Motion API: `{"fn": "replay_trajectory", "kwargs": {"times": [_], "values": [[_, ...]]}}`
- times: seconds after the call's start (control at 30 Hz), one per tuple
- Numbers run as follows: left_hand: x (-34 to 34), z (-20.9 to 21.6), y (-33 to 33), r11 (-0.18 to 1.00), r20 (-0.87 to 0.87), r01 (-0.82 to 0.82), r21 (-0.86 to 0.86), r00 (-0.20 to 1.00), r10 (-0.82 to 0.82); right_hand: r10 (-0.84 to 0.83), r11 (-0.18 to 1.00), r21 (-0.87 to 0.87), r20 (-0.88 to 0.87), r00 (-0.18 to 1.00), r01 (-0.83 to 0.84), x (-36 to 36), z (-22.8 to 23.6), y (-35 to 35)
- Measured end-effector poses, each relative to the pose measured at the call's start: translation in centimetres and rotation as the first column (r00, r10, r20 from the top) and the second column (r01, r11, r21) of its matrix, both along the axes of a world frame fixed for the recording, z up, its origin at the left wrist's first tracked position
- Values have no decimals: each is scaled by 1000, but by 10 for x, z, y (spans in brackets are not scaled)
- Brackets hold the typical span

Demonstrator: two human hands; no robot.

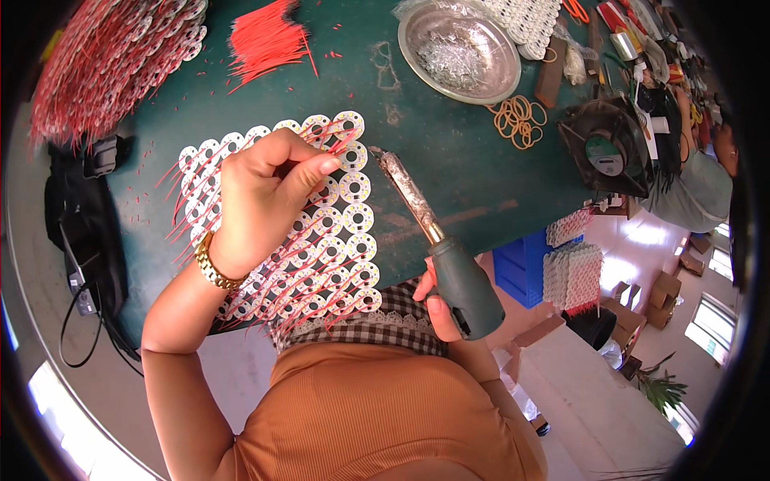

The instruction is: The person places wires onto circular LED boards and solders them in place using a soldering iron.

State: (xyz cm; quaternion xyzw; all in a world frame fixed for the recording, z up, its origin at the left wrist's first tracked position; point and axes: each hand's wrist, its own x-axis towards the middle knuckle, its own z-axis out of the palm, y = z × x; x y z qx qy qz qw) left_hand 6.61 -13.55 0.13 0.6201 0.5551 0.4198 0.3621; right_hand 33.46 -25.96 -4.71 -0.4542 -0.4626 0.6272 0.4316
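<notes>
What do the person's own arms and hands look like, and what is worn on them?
Both forearms are bare, with no sleeves reaching them and no gloves. The left hand has a gold-coloured link bracelet around the wrist. The right hand shows no ring or band, though it is partly hidden. The fingers have short, unpainted nails. The person wears a ribbed orange top.

White round boards carry red wires on a dark green table; the soldering iron handle is grey.
</notes>
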Motion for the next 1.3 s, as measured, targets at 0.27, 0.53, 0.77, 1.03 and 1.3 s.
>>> {"fn": "replay_trajectory", "kwargs": {"times": [0.27,0.53,0.77,1.03,1.3], "values": [[1,8,0,973,0,-16,-229,1000,16,17,998,60,45,999,-20,-2,2,5],[14,5,0,999,-225,-8,42,974,17,48,902,336,546,836,-271,5,0,5],[17,-5,7,987,-381,28,160,924,35,41,906,320,583,812,-276,13,-7,-5],[18,-4,9,984,-505,98,152,863,-8,75,996,41,95,993,-79,-3,19,6],[14,-3,9,982,-506,120,144,862,-31,-12,864,409,599,800,-294,4,8,8]]}}
